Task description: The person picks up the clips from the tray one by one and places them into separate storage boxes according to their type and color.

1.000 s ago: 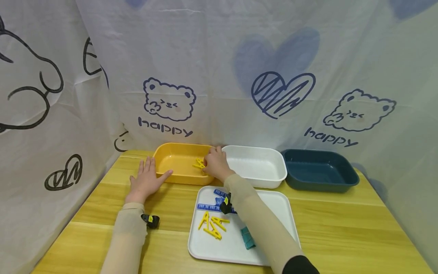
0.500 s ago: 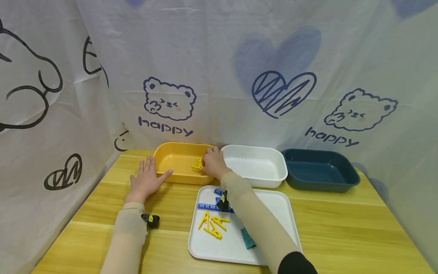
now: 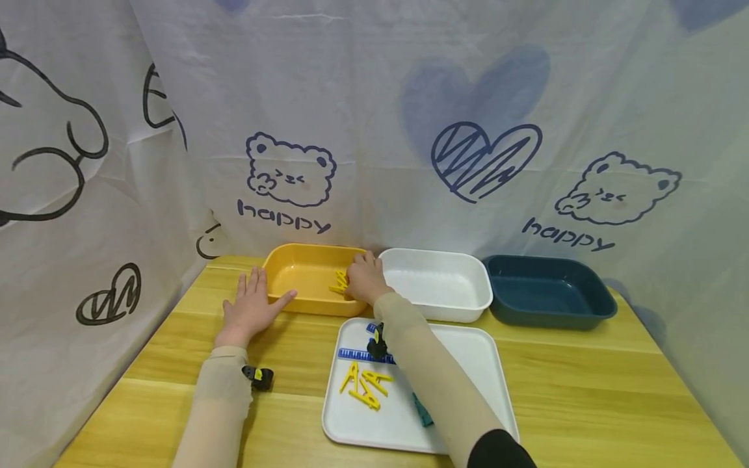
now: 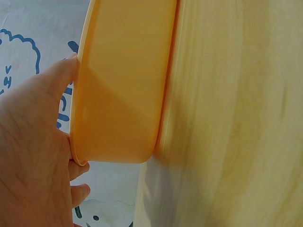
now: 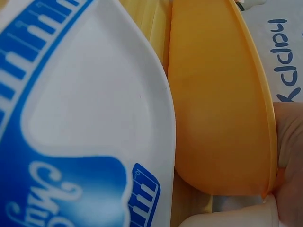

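Note:
Left hand lies against the left end of the yellow bin, fingers spread and straight, thumb reaching along the front rim. Over the bin's right end bends the right hand, fingers curled down inside at yellow clothespins; one seems pinched there, though the fingertips are partly hidden. In the right wrist view the hand sits at the bin's rim, and the clothespins are out of sight. Several more yellow clothespins lie on the white tray, along with a blue ruler with piano-key markings.
A white bin and a dark teal bin stand in a row right of the yellow one. Green clips on the tray are partly covered by the right forearm. A printed curtain hangs behind the table.
The right hand shifts slightly left, its forearm swinging left and covering more of the ruler and green clips. Clothespins by its fingers change position a little. The left hand stays still.

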Motion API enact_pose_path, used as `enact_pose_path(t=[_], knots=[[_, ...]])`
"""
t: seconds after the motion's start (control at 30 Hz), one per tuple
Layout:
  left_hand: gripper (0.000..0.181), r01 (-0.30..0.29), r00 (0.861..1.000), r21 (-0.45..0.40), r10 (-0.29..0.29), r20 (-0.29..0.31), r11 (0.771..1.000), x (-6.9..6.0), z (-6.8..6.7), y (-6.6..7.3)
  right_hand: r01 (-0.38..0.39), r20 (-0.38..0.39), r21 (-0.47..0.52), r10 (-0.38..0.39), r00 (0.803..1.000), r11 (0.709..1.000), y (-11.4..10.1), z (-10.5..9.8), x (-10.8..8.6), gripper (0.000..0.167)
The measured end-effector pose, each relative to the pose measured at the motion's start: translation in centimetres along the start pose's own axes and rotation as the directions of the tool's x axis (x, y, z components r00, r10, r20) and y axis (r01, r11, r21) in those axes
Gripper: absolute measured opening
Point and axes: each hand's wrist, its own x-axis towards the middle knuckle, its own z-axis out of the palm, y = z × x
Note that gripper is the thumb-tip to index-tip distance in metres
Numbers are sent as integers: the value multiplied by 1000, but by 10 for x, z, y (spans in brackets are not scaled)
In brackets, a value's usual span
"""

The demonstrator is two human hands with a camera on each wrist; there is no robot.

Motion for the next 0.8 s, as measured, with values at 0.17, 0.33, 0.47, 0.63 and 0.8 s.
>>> enact_pose_path(t=[0.17,0.33,0.47,0.63,0.8], knots=[[111,0,1000,-3,0,-1,1000,0,1,0,4,16,-22,-4,1000,1000,0,0,0,22],[111,2,1000,-6,-2,-1,1000,0,1,1,12,33,-48,-11,999,999,-1,-2,0,22],[111,5,1000,-6,-5,1,1000,-1,0,1,23,42,-82,-20,999,996,-1,-3,-1,23],[110,6,1000,-9,-6,0,1000,-2,-1,2,30,51,-101,-25,998,994,-2,-5,-1,24],[111,5,1000,-4,-5,-2,1000,-3,-1,2,31,58,-110,-25,998,993,-3,-5,-1,26]])
